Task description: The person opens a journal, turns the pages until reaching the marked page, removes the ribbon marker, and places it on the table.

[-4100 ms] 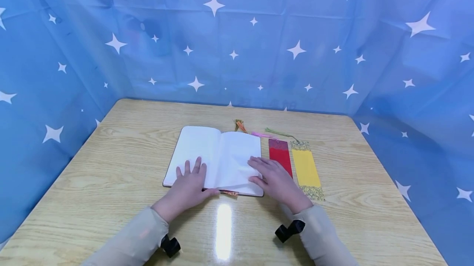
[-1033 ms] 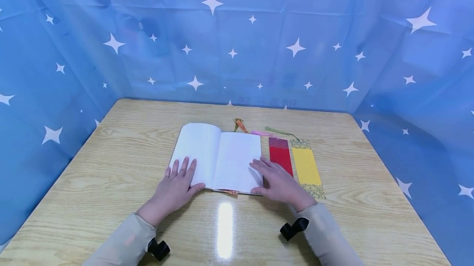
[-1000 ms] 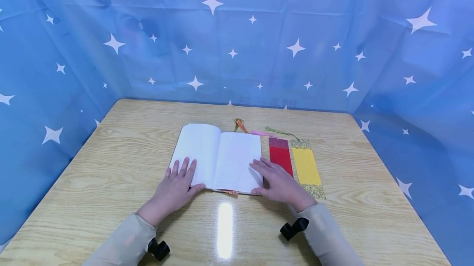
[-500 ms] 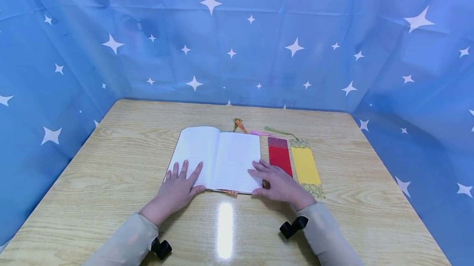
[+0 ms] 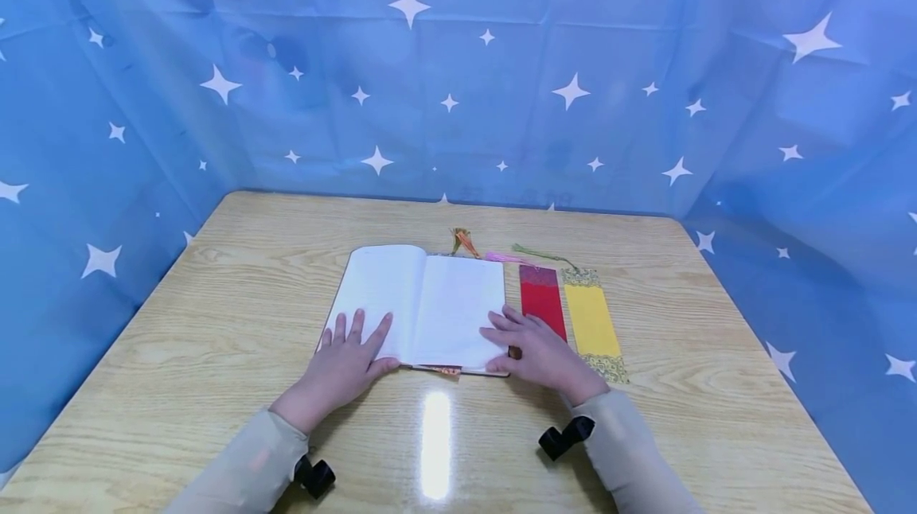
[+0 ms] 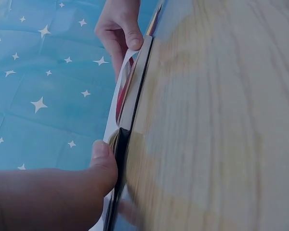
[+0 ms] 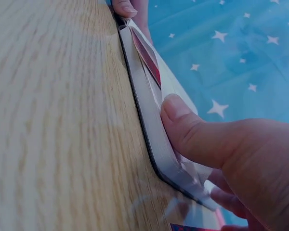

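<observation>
Notebook [image 5: 423,307] is lying open on the table [image 5: 236,299], roughly midway between its left and right edges. My left hand [image 5: 340,367] is spread on the left page [image 5: 383,283], gripping nothing; my right hand [image 5: 533,351] is half curled round the near right page corner, hiding the red bookmark [image 5: 542,299]'s near end.

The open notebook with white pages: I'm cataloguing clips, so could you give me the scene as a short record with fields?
Surface: pale wood-grain table
Main item: open white-paged notebook with dark cover
Left hand: left hand, fingers spread on the left page
Right hand: right hand, holding the right page near its near outer corner
Under right page: dark red strip
Right of notebook: flat red rectangular bookmark, then flat yellow rectangular bookmark with patterned ends
Beyond notebook: orange tassel
Backdrop: blue cloth with white stars
</observation>
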`<action>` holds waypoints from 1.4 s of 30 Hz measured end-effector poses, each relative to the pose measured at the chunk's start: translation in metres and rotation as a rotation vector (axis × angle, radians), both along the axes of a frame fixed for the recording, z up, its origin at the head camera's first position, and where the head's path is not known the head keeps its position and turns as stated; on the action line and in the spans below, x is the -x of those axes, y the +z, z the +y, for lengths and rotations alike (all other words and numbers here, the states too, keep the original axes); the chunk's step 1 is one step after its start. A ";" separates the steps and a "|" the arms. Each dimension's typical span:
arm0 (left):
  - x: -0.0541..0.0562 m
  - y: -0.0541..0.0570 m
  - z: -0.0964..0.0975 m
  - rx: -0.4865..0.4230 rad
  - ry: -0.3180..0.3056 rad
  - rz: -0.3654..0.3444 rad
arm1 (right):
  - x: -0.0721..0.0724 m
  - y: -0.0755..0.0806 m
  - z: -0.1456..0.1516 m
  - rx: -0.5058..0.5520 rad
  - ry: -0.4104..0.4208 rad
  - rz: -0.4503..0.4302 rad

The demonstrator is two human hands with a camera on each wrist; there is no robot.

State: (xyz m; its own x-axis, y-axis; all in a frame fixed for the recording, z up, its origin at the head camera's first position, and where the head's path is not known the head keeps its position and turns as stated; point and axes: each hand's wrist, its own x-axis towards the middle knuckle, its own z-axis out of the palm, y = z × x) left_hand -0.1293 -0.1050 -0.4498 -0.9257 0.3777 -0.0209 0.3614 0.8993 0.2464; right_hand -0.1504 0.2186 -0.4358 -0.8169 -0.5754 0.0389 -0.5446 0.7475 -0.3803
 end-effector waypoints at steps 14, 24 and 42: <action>-0.003 0.006 0.007 -0.013 -0.008 0.007 | -0.003 0.002 -0.009 0.075 -0.033 0.113; -0.002 0.008 0.022 -0.039 0.032 -0.053 | -0.005 0.008 -0.019 0.134 0.027 0.290; 0.000 0.012 0.030 -0.143 -0.168 0.327 | -0.006 0.018 -0.038 0.183 0.111 0.542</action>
State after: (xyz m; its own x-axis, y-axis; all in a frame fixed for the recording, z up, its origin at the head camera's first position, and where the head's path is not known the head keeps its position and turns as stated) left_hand -0.1295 -0.0747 -0.4383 -0.7999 0.5020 0.3290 0.5806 0.7860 0.2122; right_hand -0.1446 0.1810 -0.4178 -0.5879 -0.6013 0.5412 -0.7689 0.6233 -0.1428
